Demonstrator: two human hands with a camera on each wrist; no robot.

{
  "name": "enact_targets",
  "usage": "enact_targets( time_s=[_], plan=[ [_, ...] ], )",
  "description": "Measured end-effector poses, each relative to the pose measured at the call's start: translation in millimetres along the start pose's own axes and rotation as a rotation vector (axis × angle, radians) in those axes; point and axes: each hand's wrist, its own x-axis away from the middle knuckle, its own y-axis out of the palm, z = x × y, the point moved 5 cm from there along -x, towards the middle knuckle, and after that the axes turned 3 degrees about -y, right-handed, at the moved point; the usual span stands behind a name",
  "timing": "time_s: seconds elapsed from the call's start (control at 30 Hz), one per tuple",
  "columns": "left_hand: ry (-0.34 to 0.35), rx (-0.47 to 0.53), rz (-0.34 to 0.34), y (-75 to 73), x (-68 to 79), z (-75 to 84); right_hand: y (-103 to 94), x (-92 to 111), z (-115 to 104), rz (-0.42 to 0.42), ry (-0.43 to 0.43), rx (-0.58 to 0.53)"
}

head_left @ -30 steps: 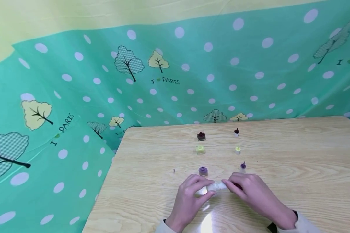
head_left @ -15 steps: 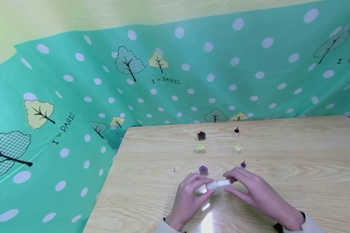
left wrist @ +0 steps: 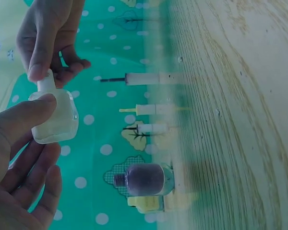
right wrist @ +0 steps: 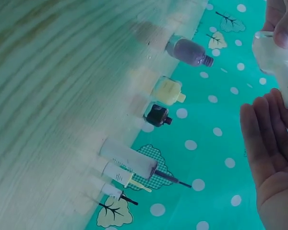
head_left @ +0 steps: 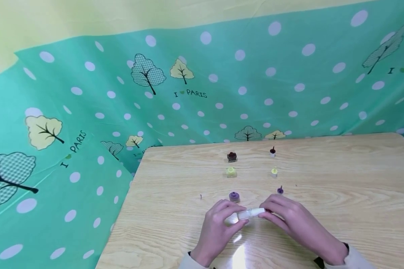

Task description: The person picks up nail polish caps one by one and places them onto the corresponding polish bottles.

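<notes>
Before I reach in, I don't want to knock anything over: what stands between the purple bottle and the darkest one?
The pale yellow bottle, seen between them in the head view.

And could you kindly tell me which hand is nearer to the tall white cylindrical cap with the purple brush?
Right: the right hand is just on the person's side of the cap, while the left hand is farther off, to its left.
</notes>
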Motion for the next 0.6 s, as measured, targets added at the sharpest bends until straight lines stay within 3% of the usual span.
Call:
enact_targets(
  time_s=[0.37, 0.6],
  plan=[
    [0.026, -0.011, 0.005, -0.9, -2.4, 3.1, 2.6, -2.3, 2.1, -0.025, 0.113, -0.014],
    [-0.008, -0.026, -0.004, -1.1, -1.6, 0.8, -0.7, 0.3, 2.9, -0.037, 0.153, -0.070]
  ],
)
